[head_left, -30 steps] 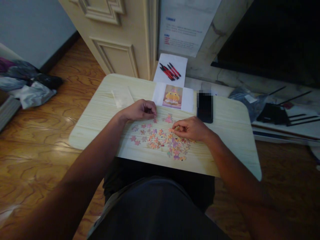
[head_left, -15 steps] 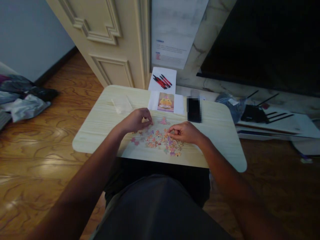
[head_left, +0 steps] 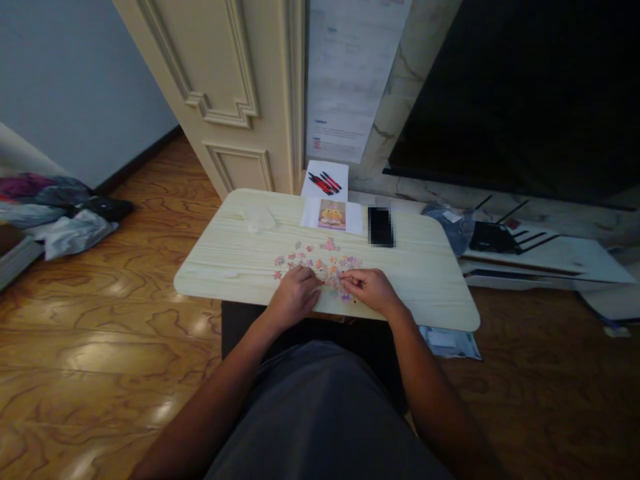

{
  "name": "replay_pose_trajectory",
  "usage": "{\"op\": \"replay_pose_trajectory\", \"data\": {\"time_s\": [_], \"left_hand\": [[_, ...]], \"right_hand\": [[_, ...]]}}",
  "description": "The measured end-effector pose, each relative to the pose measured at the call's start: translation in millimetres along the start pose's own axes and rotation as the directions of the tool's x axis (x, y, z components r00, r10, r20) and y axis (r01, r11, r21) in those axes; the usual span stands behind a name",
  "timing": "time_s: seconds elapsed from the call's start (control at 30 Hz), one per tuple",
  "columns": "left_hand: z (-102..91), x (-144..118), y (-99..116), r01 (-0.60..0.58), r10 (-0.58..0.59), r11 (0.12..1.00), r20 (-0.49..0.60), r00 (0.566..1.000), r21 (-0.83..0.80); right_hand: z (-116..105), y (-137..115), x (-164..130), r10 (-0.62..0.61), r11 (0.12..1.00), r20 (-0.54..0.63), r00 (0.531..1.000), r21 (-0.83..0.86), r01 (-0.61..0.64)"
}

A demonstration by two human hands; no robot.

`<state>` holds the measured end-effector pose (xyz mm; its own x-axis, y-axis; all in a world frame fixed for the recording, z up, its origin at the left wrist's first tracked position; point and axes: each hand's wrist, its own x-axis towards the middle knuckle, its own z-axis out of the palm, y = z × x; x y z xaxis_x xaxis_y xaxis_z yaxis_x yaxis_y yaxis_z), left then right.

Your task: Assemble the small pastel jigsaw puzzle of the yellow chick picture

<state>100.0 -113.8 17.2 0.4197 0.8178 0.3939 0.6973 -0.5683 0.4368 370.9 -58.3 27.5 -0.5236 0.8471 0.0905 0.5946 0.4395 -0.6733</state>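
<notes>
Dozens of small pastel cardboard puzzle pieces lie scattered face-up across the pale wooden counter, spread thin so each shape shows. We keep both hands side by side at the near edge of the scatter: our left hand curled over pieces, our right hand pinching one, though what exactly it grips we cannot tell. A printed reference picture of a yellow figure sits beyond, facing us for comparison, beside a dark phone.
</notes>
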Motion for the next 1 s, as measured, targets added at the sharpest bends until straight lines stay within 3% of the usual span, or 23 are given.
{"op": "replay_pose_trajectory", "data": {"time_s": [0.07,0.17,0.3,0.47,0.67,0.83,0.93,1.0], "left_hand": [[3.3,-3,3,-0.003,0.002,0.998,0.016,1.000,0.060],[7.4,-6,6,-0.019,0.016,0.994,0.029,0.999,0.110],[15.4,-9,9,-0.036,0.033,0.994,0.025,0.999,0.106],[23.3,-11,8,-0.072,0.070,0.990,0.023,0.997,0.119],[23.4,-15,5,-0.105,0.104,0.991,0.014,0.994,0.079],[25.7,-19,4,-0.115,0.115,0.993,-0.011,0.993,0.034],[26.8,-20,3,-0.132,0.133,0.990,-0.026,0.991,0.037],[27.2,-21,2,-0.146,0.148,0.988,-0.042,0.988,0.047]], "right_hand": [[-11,4,-16,0.059,0.998,-0.062,0.996,0.002,-0.059],[-24,8,-40,0.064,0.998,-0.034,0.997,-0.010,-0.065],[-15,6,-60,0.040,0.999,-0.057,0.998,-0.007,-0.040],[7,1,-62,0.066,0.992,-0.138,0.988,-0.096,-0.079],[8,1,-62,0.085,0.992,-0.172,0.981,-0.079,-0.100],[13,-5,-65,0.044,0.999,-0.297,0.954,-0.011,-0.049],[20,-10,-66,-0.005,0.995,-0.395,0.919,-0.090,-0.034],[25,-13,-66,-0.036,0.987,-0.387,0.921,-0.156,-0.027]]}}
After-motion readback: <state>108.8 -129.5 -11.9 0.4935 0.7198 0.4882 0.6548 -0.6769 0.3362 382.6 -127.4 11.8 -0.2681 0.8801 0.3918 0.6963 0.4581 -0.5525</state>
